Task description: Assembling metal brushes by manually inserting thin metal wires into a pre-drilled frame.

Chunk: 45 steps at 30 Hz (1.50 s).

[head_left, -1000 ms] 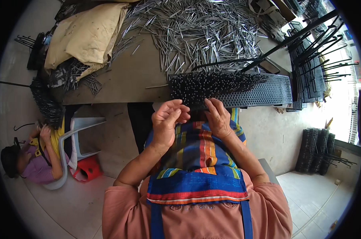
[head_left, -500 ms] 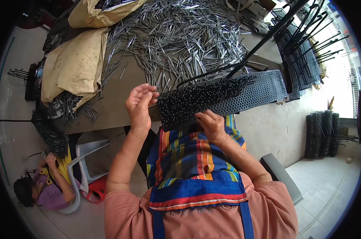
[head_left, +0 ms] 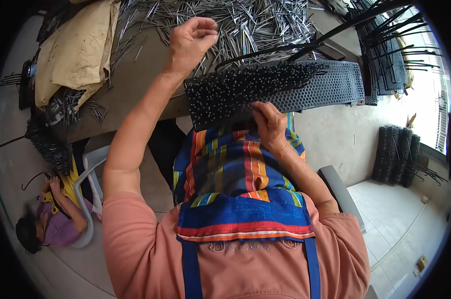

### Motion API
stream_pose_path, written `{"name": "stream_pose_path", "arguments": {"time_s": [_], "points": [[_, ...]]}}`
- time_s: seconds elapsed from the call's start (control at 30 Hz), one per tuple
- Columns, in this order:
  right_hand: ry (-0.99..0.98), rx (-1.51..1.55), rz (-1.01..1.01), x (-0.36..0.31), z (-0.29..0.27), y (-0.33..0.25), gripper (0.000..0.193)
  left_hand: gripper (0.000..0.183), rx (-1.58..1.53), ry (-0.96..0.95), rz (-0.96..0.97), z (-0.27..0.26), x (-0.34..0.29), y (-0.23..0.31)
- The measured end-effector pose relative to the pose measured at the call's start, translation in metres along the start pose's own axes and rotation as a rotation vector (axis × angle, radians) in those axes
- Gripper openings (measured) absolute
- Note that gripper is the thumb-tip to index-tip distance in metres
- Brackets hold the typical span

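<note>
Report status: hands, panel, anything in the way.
Left hand near strips, grip unclear; right hand at near edge of panel. Panel studded left, bare right. Black rod along its far side.

Bare tabletop (head_left: 122, 101) lies open left of the perforated panel (head_left: 300, 93); a black rod (head_left: 332, 34) bars its far side.

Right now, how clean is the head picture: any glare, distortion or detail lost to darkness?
Head view: the window at right is blown out to white; the metal strips throw bright glints; the black pins merge into one dark mass, dotted with pale points; lines in the tiled floor bend toward the rim; the corners are black.
</note>
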State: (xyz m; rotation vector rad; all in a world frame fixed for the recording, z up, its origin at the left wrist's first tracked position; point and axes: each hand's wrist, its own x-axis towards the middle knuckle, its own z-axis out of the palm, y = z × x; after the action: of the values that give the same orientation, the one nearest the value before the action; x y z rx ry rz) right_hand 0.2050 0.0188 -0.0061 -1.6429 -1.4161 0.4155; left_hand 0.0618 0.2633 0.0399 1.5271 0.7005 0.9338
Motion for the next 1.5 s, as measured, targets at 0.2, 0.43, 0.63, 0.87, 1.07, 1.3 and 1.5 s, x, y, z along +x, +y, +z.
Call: {"name": "stream_pose_path", "arguments": {"time_s": [0.2,0.43,0.63,0.87,1.07,1.3,1.5], "points": [[-0.181,0.002,0.068,-0.037,-0.013,0.024,0.008,0.046,0.658,-0.241,0.265,0.004,0.003,-0.012],[-0.323,0.027,0.146,-0.056,-0.013,0.039,0.01,0.09,1.01,-0.58,0.61,0.037,0.055,-0.068],[-0.291,0.025,0.272,-0.053,-0.012,0.059,0.007,0.11,1.177,-0.682,0.455,0.098,0.072,-0.12],[-0.285,0.006,0.278,-0.047,-0.007,0.071,0.01,0.086,1.472,-0.482,0.335,0.155,0.104,-0.135],[-0.275,-0.008,0.274,-0.052,-0.007,0.08,0.009,0.033,1.296,-0.284,0.38,0.151,0.113,-0.154],[-0.285,0.066,0.269,-0.034,-0.023,0.05,0.008,0.032,1.075,-0.246,0.109,0.087,0.126,-0.149],[-0.473,0.218,0.018,0.022,-0.041,-0.015,0.012,0.013,0.023,0.289,-0.199,-0.006,0.152,-0.129]]}}
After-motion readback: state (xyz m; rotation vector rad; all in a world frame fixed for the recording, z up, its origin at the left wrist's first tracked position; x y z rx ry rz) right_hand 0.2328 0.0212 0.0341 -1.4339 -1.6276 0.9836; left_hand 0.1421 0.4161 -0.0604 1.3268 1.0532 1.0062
